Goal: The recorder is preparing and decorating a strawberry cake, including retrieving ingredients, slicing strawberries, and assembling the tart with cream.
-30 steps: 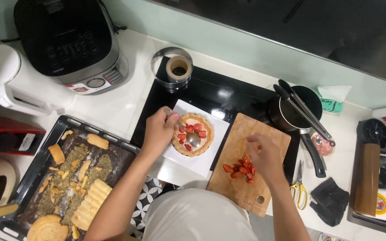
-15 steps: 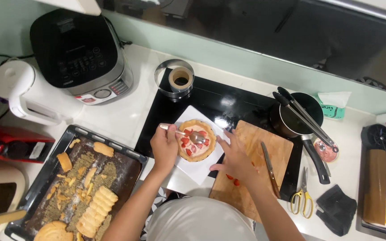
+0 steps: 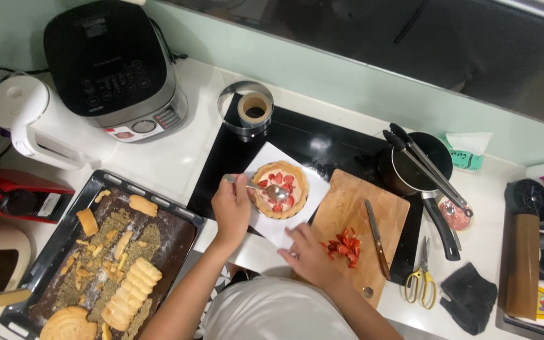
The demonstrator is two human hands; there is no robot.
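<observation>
**Spoon over the tart**

I stand at a pale kitchen counter [image 3: 177,157] with a glossy black hob [image 3: 322,145]. My left hand [image 3: 231,211] is closed around a metal spoon [image 3: 256,187], its long axis running left to right, bowl pointing right over the round strawberry tart [image 3: 280,189] on white paper [image 3: 272,230]. My right hand [image 3: 306,255] rests loosely open, holding nothing, beside cut strawberries [image 3: 344,242] on the wooden board [image 3: 357,208].

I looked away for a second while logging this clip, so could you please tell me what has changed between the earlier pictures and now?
The right hand has drawn back from the tart to the cutting board's near edge, beside the chopped strawberries. The left hand now holds a spoon over the tart, where earlier it only touched the rim. Tart, knife and baking tray stayed put.
</observation>
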